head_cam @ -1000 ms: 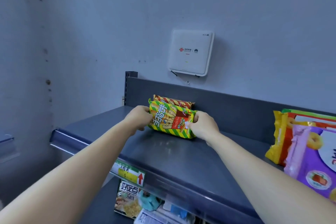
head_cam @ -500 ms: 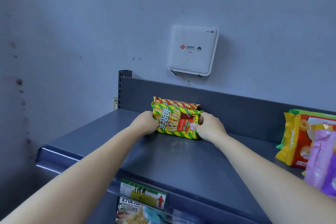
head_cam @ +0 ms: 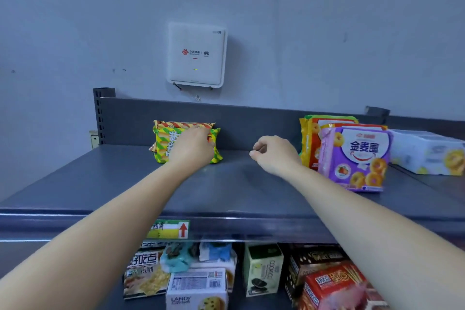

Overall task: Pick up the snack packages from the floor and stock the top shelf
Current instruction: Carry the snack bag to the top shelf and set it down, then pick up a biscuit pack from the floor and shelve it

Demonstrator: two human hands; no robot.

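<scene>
A pale blue-grey wall (head_cam: 327, 20) fills the upper half of the view. Below it the dark grey top shelf (head_cam: 239, 191) runs from edge to edge, with a low back panel along its far side. Under its front lip, at 6 o'clock, the lower shelf (head_cam: 241, 302) holds boxed biscuits, among them a red box (head_cam: 334, 284) and a white LANDY box (head_cam: 196, 289).

A white router box (head_cam: 196, 55) hangs on the wall at 12 o'clock of the hands. At 3 o'clock on the top shelf a purple snack package (head_cam: 357, 158) stands upright. An orange-yellow package (head_cam: 309, 143) stands just behind it and a white pack (head_cam: 427, 151) lies farther right.

At 10 o'clock from the middle of the shelf, a green-and-yellow striped snack package (head_cam: 161, 146) stands against the back panel. A red-striped package (head_cam: 181, 124) is touching it from behind. A green price tag (head_cam: 168, 229) with a red arrow sits on the shelf lip at 6 o'clock.

The left hand (head_cam: 192, 150) lies on the front of the green-and-yellow striped snack package, its fingers reaching to the top edge. I cannot tell whether it grasps or only presses. The right hand (head_cam: 275, 155) hovers at 3 o'clock of that package, apart from it. It is released, with its fingers loosely curled and nothing in them.
</scene>
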